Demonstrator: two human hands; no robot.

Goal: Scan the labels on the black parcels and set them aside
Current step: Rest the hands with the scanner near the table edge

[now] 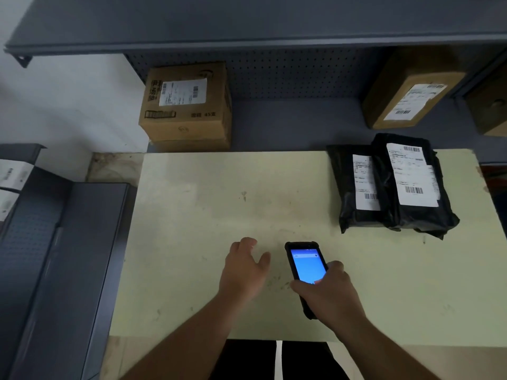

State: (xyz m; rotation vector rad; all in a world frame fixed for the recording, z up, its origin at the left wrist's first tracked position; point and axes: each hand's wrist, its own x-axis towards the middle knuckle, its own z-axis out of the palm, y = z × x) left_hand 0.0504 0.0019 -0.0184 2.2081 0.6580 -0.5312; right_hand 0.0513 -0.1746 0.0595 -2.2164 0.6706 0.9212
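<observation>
Grey metal shelving [247, 28] with a pegboard back is seen behind a pale, scuffed surface [219, 209]. Two black parcels [389, 187] are laid at the far right of the surface, the right one overlapping the left, each with a white barcode label facing up. A handheld scanner [304, 266] with a lit blue screen is gripped in the right hand [326, 294], the fingers being closed around its lower half, near the front edge of the surface and well apart from the parcels. The left hand [244, 267] is held open just left of the scanner, fingers loosely spread, with nothing in it; whether it touches the surface cannot be told. A cardboard box [186, 105] with a label is set on the lower shelf at the back left, and another labelled box [411, 94] is seen at the back right.
</observation>
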